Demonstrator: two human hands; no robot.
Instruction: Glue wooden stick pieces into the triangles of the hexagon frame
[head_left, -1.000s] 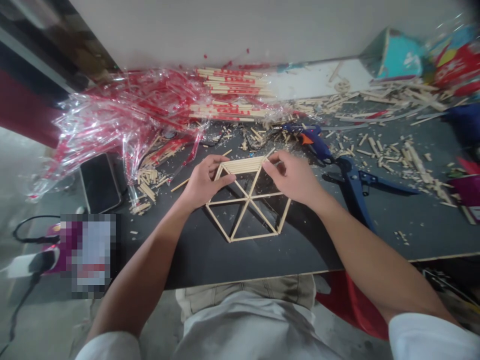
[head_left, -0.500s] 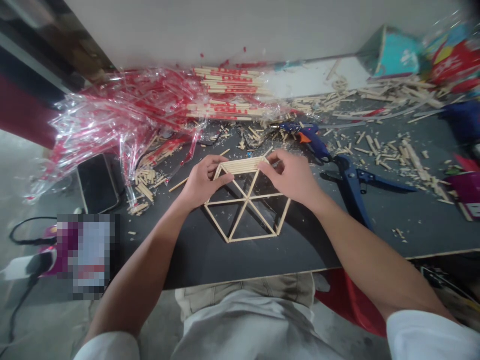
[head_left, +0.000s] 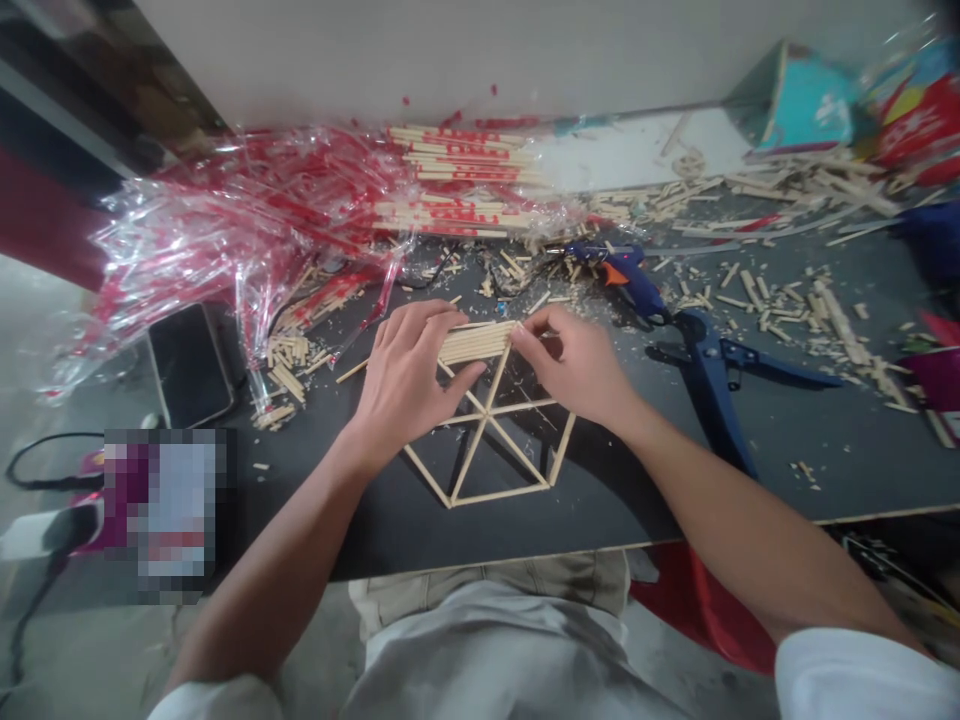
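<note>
A hexagonal frame of pale wooden sticks (head_left: 501, 494), with spokes meeting in its middle, is held over the dark table. Several parallel sticks (head_left: 477, 343) lie side by side along its far edge. My left hand (head_left: 411, 370) covers the frame's far left corner, fingers wrapped over the left end of these sticks and thumb stretched toward the spokes. At the far right corner, my right hand (head_left: 574, 362) pinches the right end of the same sticks between thumb and fingers.
Blue cutters (head_left: 709, 375) and a blue glue gun (head_left: 630, 280) lie right of the frame. Red and clear wrappers (head_left: 255, 220), wrapped chopsticks (head_left: 465, 160) and stick offcuts spread across the back. A phone (head_left: 191, 365) lies left; the table's front edge (head_left: 480, 563) is near my body.
My left hand has moved over the far left corner, covering more of the frame. The frame's near side has tipped slightly toward me and left. My right hand keeps its pinch.
</note>
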